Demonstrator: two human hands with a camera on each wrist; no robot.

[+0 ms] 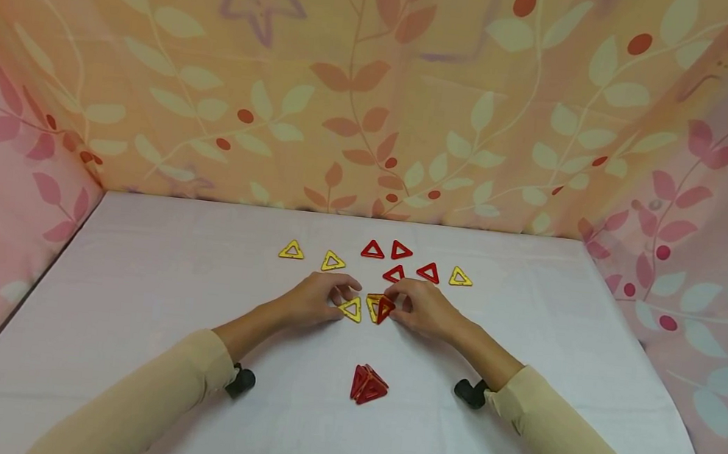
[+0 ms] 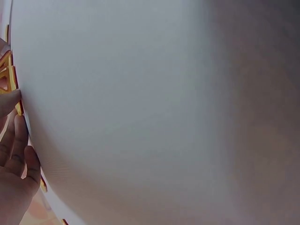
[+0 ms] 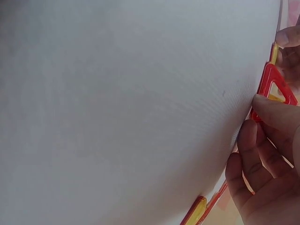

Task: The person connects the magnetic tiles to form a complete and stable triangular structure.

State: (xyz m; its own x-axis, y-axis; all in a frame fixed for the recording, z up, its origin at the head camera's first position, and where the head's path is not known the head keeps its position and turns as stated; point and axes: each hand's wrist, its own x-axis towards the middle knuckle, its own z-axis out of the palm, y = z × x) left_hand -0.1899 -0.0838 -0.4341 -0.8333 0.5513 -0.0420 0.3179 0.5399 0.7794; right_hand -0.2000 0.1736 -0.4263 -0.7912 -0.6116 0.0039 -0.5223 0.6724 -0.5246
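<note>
In the head view, my left hand (image 1: 315,300) pinches a yellow triangular magnetic tile (image 1: 358,311) with an open centre, between thumb and fingers. My right hand (image 1: 428,310) holds a small joined piece of yellow and red triangle tiles (image 1: 385,308), standing up at an angle just right of that tile. The right wrist view has the thumb on the red tile (image 3: 268,77) of this piece, with the yellow tile (image 3: 274,52) in the left hand close beyond it. Nearer the body stands a red pyramid of triangle tiles (image 1: 370,387), apart from both hands.
Several loose red triangle tiles (image 1: 372,255) lie beyond the hands, one partly behind the right fingers. Yellow triangle tiles lie left (image 1: 291,255) and right (image 1: 461,282) of them. The white-covered table (image 1: 153,264) ends at a patterned curtain (image 1: 351,92) behind, with curtains at both sides.
</note>
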